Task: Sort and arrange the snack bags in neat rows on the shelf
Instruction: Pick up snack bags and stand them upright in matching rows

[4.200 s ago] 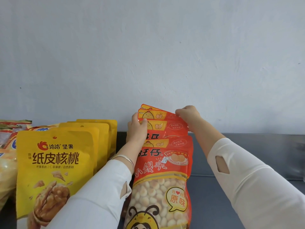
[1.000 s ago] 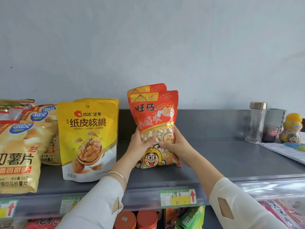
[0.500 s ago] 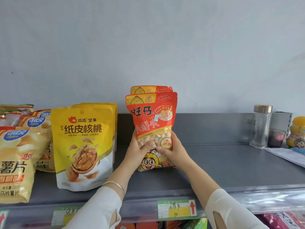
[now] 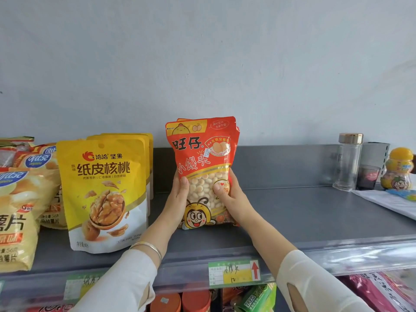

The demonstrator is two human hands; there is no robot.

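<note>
A row of red snack bags (image 4: pixel 200 152) with a cartoon bee on the front stands upright on the grey shelf (image 4: pixel 304 212), one behind another. My left hand (image 4: pixel 177 199) grips the front bag's left edge and my right hand (image 4: pixel 231 199) grips its right edge, thumbs across the front. To the left stands a row of yellow walnut bags (image 4: pixel 103 190). Further left lie yellow potato chip bags (image 4: pixel 18 212), partly cut off by the frame.
At the shelf's right end stand a clear glass bottle (image 4: pixel 347 163), a small dark cup (image 4: pixel 369 179) and a yellow cartoon bottle (image 4: pixel 399 170), with white paper (image 4: pixel 387 201) in front. A price label (image 4: pixel 234 272) sits on the shelf's front rail. Jars and packets fill the shelf below.
Earlier my hands were at the tops of the red bags; now they hold the front bag's lower sides. The front bag has been straightened upright, hiding those behind.
</note>
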